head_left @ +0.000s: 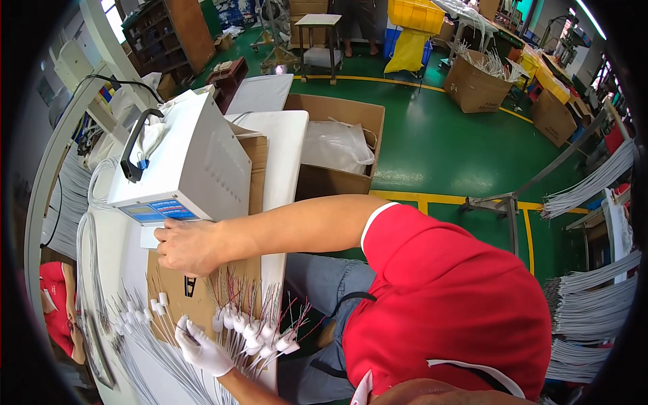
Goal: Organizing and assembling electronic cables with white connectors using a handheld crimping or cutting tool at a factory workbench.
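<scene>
My bare right hand [185, 248] is at the front of a white box-shaped machine [202, 152], just below its blue control panel [158, 210]. Its fingers are curled, and whatever they grip is hidden. My left hand [202, 351], in a white glove, is lower down among white cables [158, 358]. Its thumb and fingers are pinched together, too small to show what is between them. Beside it, several white connectors [253, 334] on cable ends have thin red and dark wires sticking up. More white connectors [135, 316] lie on its other side.
A cardboard sheet [172, 283] covers part of the white table [287, 145]. An open carton [334, 177] with plastic bags stands beyond the table. Cable bundles [594, 297] hang on racks at the right. Another person in red [57, 300] is at the far left edge.
</scene>
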Demonstrator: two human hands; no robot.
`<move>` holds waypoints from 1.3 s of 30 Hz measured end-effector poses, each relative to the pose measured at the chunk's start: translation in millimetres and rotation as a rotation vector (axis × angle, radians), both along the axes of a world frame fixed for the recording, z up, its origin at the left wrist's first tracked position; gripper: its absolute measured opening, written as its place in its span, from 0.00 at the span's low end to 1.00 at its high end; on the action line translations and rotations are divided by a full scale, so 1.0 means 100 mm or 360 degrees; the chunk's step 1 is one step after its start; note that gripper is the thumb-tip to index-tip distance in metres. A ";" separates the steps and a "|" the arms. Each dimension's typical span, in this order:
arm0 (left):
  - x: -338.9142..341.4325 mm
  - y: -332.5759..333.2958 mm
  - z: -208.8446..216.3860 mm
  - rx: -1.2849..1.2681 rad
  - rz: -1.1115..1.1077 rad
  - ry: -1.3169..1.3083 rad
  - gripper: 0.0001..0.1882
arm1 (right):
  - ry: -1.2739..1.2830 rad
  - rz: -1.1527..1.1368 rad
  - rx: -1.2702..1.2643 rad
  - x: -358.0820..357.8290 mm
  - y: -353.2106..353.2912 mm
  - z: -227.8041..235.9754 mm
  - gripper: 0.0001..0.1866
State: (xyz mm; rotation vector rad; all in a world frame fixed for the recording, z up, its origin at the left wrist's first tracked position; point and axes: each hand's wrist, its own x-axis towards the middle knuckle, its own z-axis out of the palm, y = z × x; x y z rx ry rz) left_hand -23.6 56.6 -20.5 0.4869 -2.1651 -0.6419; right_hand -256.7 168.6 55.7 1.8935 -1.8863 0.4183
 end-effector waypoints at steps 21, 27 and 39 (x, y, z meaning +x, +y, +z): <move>0.01 -0.05 0.04 -0.0196 0.0061 0.0018 0.09 | -0.0041 0.0000 0.0037 0.00 0.02 0.03 0.13; 0.00 0.01 0.06 -0.0160 0.0066 0.0004 0.08 | -0.0055 -0.0003 0.0048 0.01 0.02 0.04 0.13; 0.03 -0.01 0.07 -0.0443 0.0003 0.0051 0.08 | -0.0022 -0.0013 0.0034 0.02 0.03 0.05 0.15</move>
